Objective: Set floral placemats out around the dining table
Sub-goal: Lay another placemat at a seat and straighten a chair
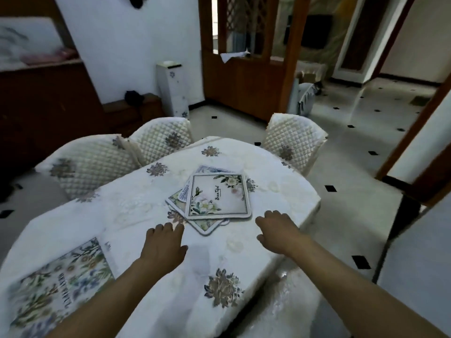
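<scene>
From the head view, the stack of placemats (217,196) lies near the middle of the worktop (273,167), fanned and askew. The top placemat sits square-on and two or three others poke out beneath it at odd angles. One more placemat (61,284) already lies flat at the near left edge, though it is blurred.

My left grip (163,245) is spread, fingers straight, its tips just beside the lowest corner of the stack. I cannot tell whether they touch it. My right grip (275,230) is loosely relaxed with its fingers drooping, holds nothing and hovers just right of the stack.

I judge the main risk to be in the fanned stack. If I catch the jutting lower corner first, I lift or drag several mats instead of one, and the rest skid across the cloth. The tablecloth (136,206) looks soft and quilted, so a sliding pull could bunch it and shift the mat already laid. The far seats by the chairs (168,140) need a long reach, where a mat could land crooked or hang off the edge.
</scene>
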`<state>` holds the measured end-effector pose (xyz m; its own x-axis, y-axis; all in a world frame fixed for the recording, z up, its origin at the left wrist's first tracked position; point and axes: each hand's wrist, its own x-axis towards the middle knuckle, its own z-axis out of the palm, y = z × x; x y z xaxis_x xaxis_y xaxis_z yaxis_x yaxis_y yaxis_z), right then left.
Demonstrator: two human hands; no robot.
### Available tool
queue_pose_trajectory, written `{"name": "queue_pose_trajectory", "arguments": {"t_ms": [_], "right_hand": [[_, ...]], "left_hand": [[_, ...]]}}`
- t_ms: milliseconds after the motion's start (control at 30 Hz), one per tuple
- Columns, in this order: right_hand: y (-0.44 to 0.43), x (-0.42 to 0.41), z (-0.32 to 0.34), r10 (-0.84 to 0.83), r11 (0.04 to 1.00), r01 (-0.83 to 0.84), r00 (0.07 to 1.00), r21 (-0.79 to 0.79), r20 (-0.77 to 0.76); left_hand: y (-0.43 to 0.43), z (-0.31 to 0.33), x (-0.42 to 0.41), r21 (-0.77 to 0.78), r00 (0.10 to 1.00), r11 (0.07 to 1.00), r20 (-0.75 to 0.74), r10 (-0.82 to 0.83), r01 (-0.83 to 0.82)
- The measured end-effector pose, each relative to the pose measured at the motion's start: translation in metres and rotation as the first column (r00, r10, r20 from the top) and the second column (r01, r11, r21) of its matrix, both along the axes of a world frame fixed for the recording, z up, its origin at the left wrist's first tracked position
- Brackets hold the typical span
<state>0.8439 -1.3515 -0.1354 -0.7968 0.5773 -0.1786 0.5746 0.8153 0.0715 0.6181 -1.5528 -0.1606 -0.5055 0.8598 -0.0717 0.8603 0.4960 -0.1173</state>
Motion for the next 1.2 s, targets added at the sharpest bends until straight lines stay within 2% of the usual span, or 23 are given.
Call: {"name": "queue_pose_trajectory", "arguments": {"t_ms": [200, 300, 600, 833, 1033, 1200], "right_hand": [[0.055, -0.005, 0.016, 0.139, 0.990, -0.139, 0.990, -0.019, -0.025], [0.066, -0.008, 0.021, 0.156, 0.988, -0.156, 0.987, -0.012, -0.024], [0.147, -0.026, -0.006, 0.275, 0.958, -0.273, 0.961, -0.084, 0.007], [0.265, -0.054, -0.035, 0.427, 0.894, -0.421, 0.904, -0.155, 0.001], [0.319, -0.076, -0.040, 0.514, 0.845, -0.495, 0.856, -0.201, 0.052], [0.334, -0.091, -0.044, 0.512, 0.842, -0.490, 0.858, -0.226, 0.046]], "left_hand": [[0.013, 0.012, 0.041, 0.016, 0.989, 0.989, -0.008, 0.147, -0.147], [0.018, 0.011, 0.048, 0.017, 0.988, 0.988, -0.007, 0.154, -0.154], [0.070, -0.011, 0.065, 0.006, 0.949, 0.949, -0.011, 0.316, -0.316], [0.140, -0.038, 0.111, -0.067, 0.813, 0.815, 0.066, 0.579, -0.576], [0.183, -0.042, 0.138, -0.089, 0.709, 0.721, 0.133, 0.692, -0.687], [0.213, -0.050, 0.122, -0.036, 0.669, 0.686, 0.191, 0.718, -0.727]]}}
